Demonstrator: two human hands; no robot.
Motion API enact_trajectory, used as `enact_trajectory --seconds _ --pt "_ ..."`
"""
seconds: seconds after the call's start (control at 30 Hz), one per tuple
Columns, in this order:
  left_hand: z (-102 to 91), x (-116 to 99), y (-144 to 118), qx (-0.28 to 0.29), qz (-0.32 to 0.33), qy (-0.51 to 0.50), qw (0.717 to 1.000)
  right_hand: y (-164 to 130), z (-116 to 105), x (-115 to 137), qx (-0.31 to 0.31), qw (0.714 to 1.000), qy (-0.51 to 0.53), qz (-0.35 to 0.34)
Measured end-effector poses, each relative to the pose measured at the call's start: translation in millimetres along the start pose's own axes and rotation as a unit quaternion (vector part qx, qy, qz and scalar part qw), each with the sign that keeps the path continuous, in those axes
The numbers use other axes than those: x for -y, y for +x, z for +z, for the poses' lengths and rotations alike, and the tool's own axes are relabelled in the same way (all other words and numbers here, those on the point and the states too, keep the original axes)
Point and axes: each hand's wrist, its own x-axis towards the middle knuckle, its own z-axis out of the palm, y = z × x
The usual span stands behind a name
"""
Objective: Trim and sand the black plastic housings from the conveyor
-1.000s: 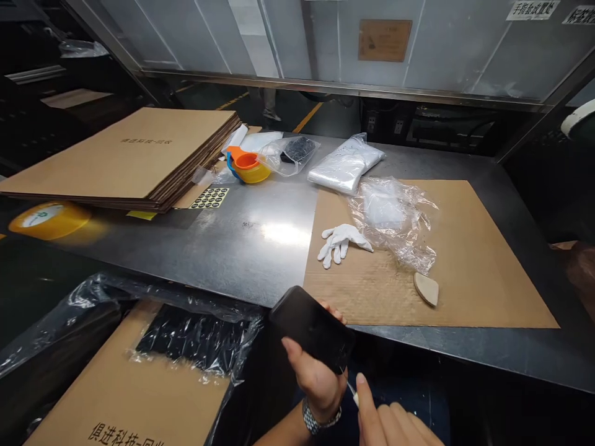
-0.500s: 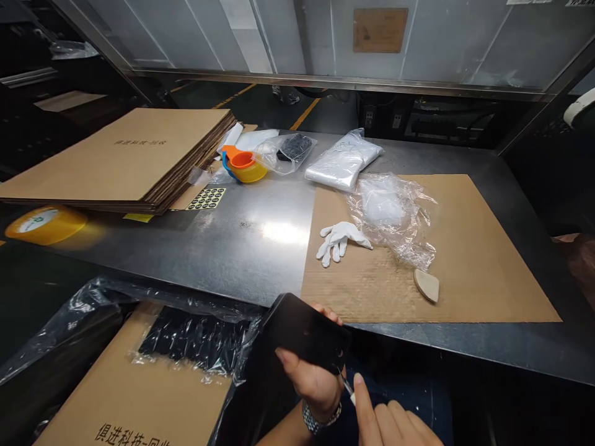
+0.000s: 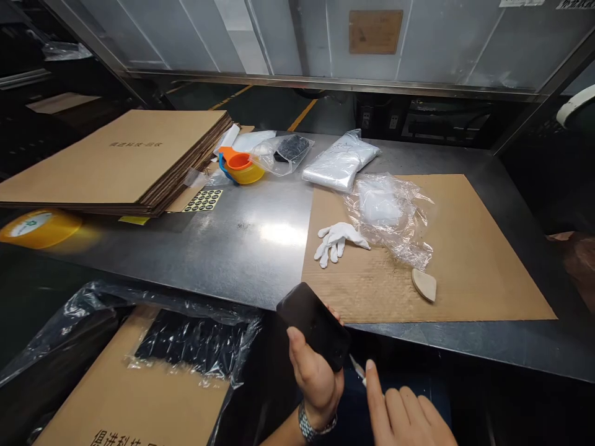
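My left hand (image 3: pixel 316 381) is closed around a black phone case (image 3: pixel 311 322), thumb along its near edge and fingertips showing past its far edge. The case is tilted, with small openings near its lower right corner. In my right hand (image 3: pixel 404 409) is a small craft knife (image 3: pixel 357 368) with a pale handle and a pointed metal blade, the index finger stretched along it. The blade tip is close to the case's lower right corner; whether they touch I cannot tell. A white glove (image 3: pixel 339 240) lies on the cardboard sheet (image 3: pixel 478 260) beyond.
A beige wedge-shaped pad (image 3: pixel 424 285), crumpled clear plastic (image 3: pixel 390 210) and a wrapped packet (image 3: pixel 341 161) lie to the right. An orange tape dispenser (image 3: pixel 239 164) and stacked cardboard (image 3: pixel 116 155) are left. Below the metal table (image 3: pixel 242 248), an open lined box (image 3: pixel 186 384) holds black pieces.
My left hand has turned the case more upright and tilted its face. The knife and my right hand have shifted slightly right, and the blade tip has come away from the case's face.
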Motion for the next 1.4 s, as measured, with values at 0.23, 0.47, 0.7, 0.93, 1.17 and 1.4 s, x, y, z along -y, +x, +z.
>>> enact_trajectory --seconds 0.23,0.47,0.7,0.93,1.17,1.4 --pt "4.7 -11.3 3.1 0.081 -0.111 -0.018 0.99 -9.0 5.3 -25.9 0.107 0.981 0.156 0.042" --pt "4.3 -9.5 0.8 0.13 -0.117 -0.01 0.985 -13.7 1.4 -25.9 0.072 0.993 0.095 0.008" --pt "-0.6 -8.9 -1.0 0.134 -0.109 -0.007 0.985 -8.6 -1.4 -24.5 0.063 0.996 0.068 0.011" --pt "-2.1 -7.3 -1.7 0.148 -0.099 -0.001 0.984 -9.1 -1.2 -25.2 0.073 0.996 0.055 0.008" --pt "-5.7 -6.1 -2.8 0.148 -0.094 0.016 0.984 -10.9 -1.5 -28.9 0.089 0.995 0.041 0.006" --pt "-2.5 -5.9 -1.9 0.138 -0.111 0.03 0.984 -11.8 -2.1 -33.0 0.092 0.994 0.063 0.001"
